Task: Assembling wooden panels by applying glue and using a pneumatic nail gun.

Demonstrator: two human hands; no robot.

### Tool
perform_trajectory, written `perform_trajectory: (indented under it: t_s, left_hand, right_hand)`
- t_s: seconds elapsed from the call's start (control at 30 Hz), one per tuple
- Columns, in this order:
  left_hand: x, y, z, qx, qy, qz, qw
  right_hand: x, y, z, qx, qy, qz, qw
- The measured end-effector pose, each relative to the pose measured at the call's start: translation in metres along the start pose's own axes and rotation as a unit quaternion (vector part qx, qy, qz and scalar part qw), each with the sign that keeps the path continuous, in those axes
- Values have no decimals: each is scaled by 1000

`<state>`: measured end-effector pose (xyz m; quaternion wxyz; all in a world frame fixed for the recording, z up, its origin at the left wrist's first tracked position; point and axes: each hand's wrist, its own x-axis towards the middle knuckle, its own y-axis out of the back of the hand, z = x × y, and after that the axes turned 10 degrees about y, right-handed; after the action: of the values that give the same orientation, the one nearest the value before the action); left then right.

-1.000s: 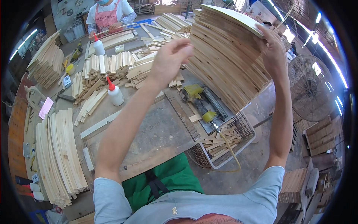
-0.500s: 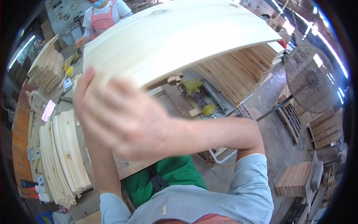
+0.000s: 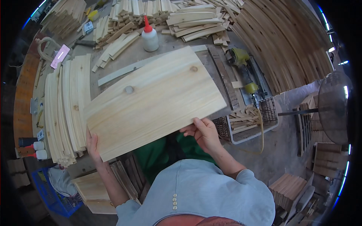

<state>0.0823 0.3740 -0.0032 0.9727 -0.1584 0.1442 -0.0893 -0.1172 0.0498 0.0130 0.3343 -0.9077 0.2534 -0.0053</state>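
1. Head view: the person holds a wide pale wooden board (image 3: 154,101) in both hands, above the near edge of the worktop (image 3: 177,47) and over their lap.
2. The left hand (image 3: 92,145) has its grip pinching the board's near-left corner, fingers hidden beneath. The right hand (image 3: 203,132) pinches the near edge towards the right, thumb on top.
3. The board lies nearly flat, face up, two knots showing. Its long axis runs from near-left to far-right; the far-right end points towards the yellow power tool (image 3: 245,71).
4. How far along: judging by this, the board is in hand and not yet set down; nothing is glued or fixed to it, so any joining is left to do.
5. Around it: a stack of curved slats (image 3: 66,109) lies just left of the board, a glue bottle (image 3: 150,37) with a red cap stands beyond it, and a wire basket (image 3: 249,120) of offcuts sits to the right.
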Motion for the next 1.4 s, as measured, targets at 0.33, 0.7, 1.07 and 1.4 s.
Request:
perform_trajectory:
  t_s: [0.33,0.7,1.07,1.4]
  left_hand:
    - [33,-60,-10,114,74,-99,986]
    - [15,-96,-11,614,-116,19,781]
    - [-33,-82,-2,631,-51,0,774]
    - [-29,-76,-8,661,-75,15,747]
  right_hand:
    - [6,39,1,-18,-18,130,991]
    - [28,51,-23,-88,-194,71,975]
    - [17,40,-43,-221,-48,92,970]
    - [53,67,-53,-784,202,-92,580]
